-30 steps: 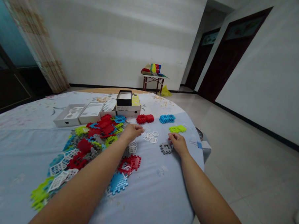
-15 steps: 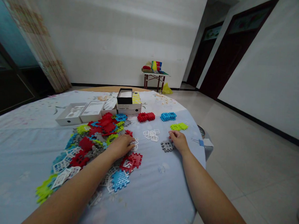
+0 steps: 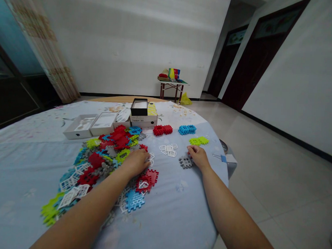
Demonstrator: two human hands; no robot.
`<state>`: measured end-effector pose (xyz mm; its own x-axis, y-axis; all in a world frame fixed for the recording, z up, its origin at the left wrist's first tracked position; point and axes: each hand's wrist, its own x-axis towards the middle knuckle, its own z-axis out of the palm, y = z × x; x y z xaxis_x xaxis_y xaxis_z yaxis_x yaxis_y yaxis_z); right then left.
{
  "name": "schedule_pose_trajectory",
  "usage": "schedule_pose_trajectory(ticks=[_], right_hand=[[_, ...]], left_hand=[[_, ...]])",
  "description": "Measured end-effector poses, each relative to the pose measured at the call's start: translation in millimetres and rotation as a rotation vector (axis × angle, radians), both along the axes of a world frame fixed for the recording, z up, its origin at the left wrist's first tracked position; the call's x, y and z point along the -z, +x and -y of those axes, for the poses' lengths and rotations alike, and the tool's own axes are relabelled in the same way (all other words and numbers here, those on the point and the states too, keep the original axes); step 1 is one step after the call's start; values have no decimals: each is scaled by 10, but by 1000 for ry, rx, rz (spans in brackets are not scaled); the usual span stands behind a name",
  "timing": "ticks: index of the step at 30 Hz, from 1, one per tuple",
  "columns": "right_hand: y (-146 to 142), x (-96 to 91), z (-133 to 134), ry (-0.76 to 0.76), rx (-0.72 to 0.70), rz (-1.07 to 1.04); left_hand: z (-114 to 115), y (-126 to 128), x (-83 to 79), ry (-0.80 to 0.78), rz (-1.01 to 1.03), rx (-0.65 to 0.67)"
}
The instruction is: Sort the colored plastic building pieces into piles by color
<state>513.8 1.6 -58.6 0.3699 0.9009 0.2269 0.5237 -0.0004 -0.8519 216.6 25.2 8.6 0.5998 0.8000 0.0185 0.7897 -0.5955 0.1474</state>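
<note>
My left hand (image 3: pixel 138 162) reaches into the right side of a heap of interlocking plastic tiles (image 3: pixel 118 139) in red, blue, green and grey. Its fingers are curled downward, and what they hold, if anything, is hidden. White lattice pieces (image 3: pixel 151 159) lie at its fingertips. Just below are a red tile (image 3: pixel 153 176) and a blue brick-patterned tile (image 3: pixel 135 200). On the right, my right hand (image 3: pixel 198 156) rests on the tabletop with bent fingers closed at the edge of a grey tile (image 3: pixel 185 162).
Between the hands lie white window pieces (image 3: pixel 168 150). Beyond them sit red tiles (image 3: pixel 162 130), blue tiles (image 3: pixel 187 129) and green tiles (image 3: pixel 198 140) in groups. Open white boxes (image 3: pixel 79 127) and a black box (image 3: pixel 139 107) stand behind the heap. A clip (image 3: pixel 223 158) is at the right table edge.
My left hand has shifted slightly among the tiles, and the red and blue tiles below it have moved a little. The right hand has stayed by the grey tile.
</note>
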Motion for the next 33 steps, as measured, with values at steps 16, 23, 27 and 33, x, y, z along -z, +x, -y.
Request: schedule_pose_trajectory(ticks=[16,23,27,33], right_hand=[[-23,-27,9,-3,-6,-15],[-22,-33,5,-1,-8,-45],[-1,5,-7,14,-6,-31],[4,7,-11,15,-18,-31]], left_hand=[[-162,-88,-268,-128,233,-90],[-356,334,-159,-209,499,-136],[-412,588,-131,-209,563,-133],[-415,530,-205,-189,615,-164]])
